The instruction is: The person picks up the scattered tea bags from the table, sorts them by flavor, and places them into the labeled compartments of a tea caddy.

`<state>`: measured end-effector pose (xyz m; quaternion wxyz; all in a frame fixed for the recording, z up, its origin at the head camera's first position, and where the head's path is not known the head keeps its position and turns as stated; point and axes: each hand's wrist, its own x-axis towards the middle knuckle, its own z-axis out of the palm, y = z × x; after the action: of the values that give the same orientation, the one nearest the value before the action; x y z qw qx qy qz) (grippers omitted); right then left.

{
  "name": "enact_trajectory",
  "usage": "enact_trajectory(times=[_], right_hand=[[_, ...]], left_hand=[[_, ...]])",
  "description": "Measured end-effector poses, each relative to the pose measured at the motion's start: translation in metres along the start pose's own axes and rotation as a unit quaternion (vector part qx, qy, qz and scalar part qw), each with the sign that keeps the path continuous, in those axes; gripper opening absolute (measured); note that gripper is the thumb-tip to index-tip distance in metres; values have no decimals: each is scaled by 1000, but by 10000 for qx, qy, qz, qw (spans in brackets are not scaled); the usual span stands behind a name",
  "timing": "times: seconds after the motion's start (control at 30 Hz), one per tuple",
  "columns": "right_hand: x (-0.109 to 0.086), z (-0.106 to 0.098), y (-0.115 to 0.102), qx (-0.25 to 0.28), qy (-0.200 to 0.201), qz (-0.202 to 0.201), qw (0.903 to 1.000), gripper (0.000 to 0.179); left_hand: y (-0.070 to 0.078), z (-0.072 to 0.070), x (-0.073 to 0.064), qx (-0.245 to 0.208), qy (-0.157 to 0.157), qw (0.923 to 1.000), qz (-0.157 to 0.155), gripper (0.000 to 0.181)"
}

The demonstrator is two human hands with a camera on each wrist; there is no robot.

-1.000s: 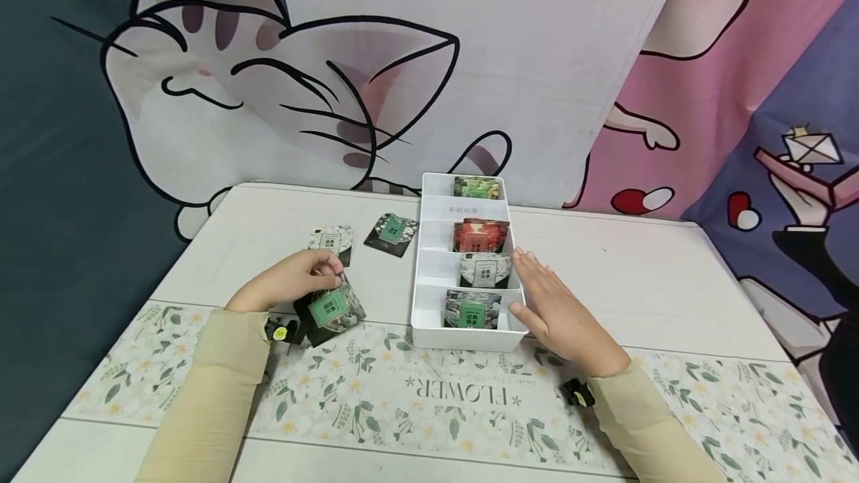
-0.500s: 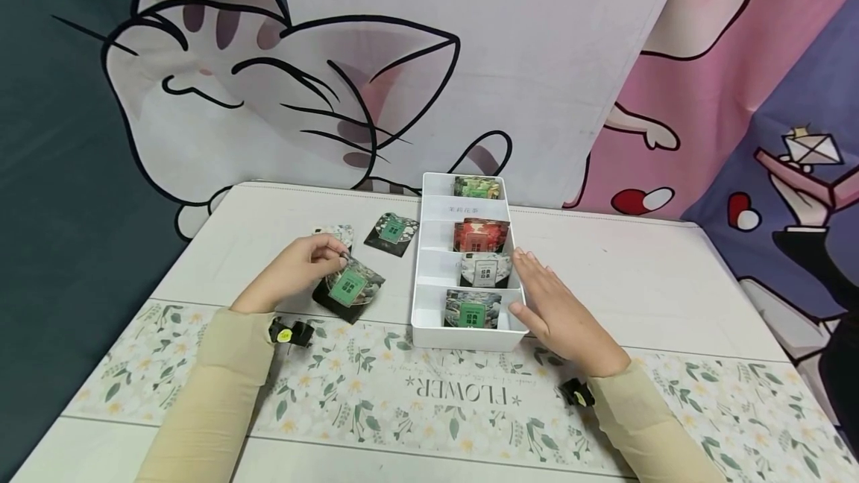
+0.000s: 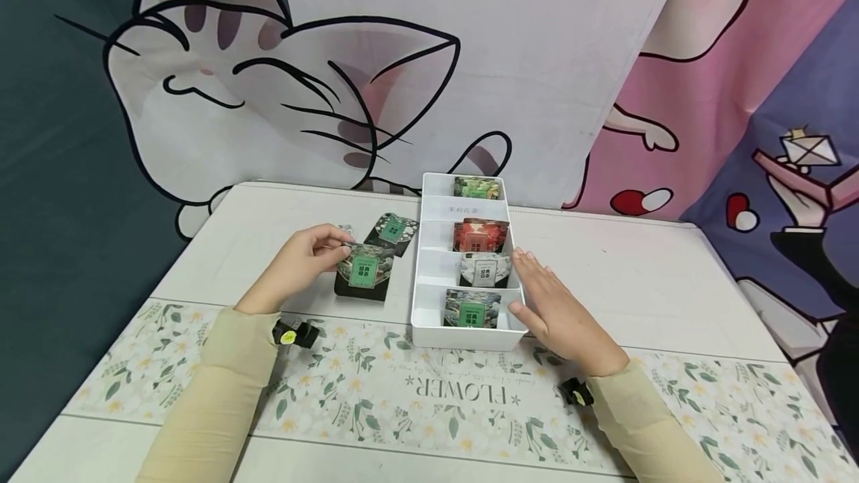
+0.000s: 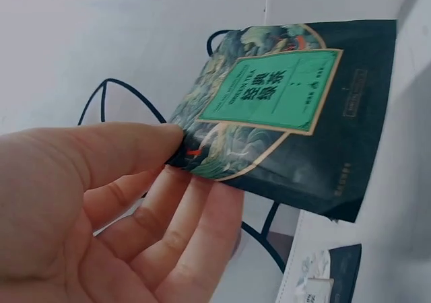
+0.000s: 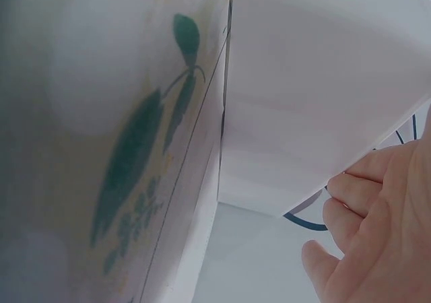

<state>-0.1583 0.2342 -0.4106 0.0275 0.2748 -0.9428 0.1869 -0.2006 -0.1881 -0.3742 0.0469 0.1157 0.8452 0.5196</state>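
Between thumb and fingers, my left hand [image 3: 303, 259] pinches a dark tea sachet [image 3: 365, 271] with a green label by its upper corner. The left wrist view shows the sachet [image 4: 269, 114] tilted, its printed face toward the camera. My right hand [image 3: 562, 311] lies along the right side of a white divided box [image 3: 429, 338], fingers straight and thumb near the front corner; in the right wrist view its fingertips are at the box wall [image 5: 303, 101]. The box holds a green-labelled sachet [image 3: 472, 310] in front, then a white sachet [image 3: 485, 271], red sachets [image 3: 480, 235] and a yellow-green sachet [image 3: 477, 188].
Left of the box, a black sachet with a green label [image 3: 394, 231] lies on the table [image 3: 604, 282]. A white-and-black sachet [image 4: 323, 276] lies there too, mostly hidden behind my left hand in the head view. A cartoon cat cloth [image 3: 537, 58] hangs behind the table.
My left hand has carried the green-labelled sachet to the right and away from me, toward the box, turning it more upright. The right hand has stayed in place.
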Motion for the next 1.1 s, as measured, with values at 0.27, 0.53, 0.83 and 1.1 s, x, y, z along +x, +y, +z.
enact_trajectory(times=[0.27, 0.53, 0.83, 1.1], right_hand=[[0, 1, 0, 33, -4, -16, 10000, 74], [-2, 2, -1, -26, 54, -66, 10000, 73], [-1, 0, -1, -51, 53, -53, 10000, 73], [0, -1, -1, -27, 38, -46, 10000, 73]], left_hand=[[12, 2, -1, 62, 421, 9985, 333, 22], [36, 10, 0, 75, 660, 9956, 657, 20], [62, 22, 2, 239, 922, 9889, 1140, 17], [77, 46, 5, 33, 861, 9860, 1430, 15]])
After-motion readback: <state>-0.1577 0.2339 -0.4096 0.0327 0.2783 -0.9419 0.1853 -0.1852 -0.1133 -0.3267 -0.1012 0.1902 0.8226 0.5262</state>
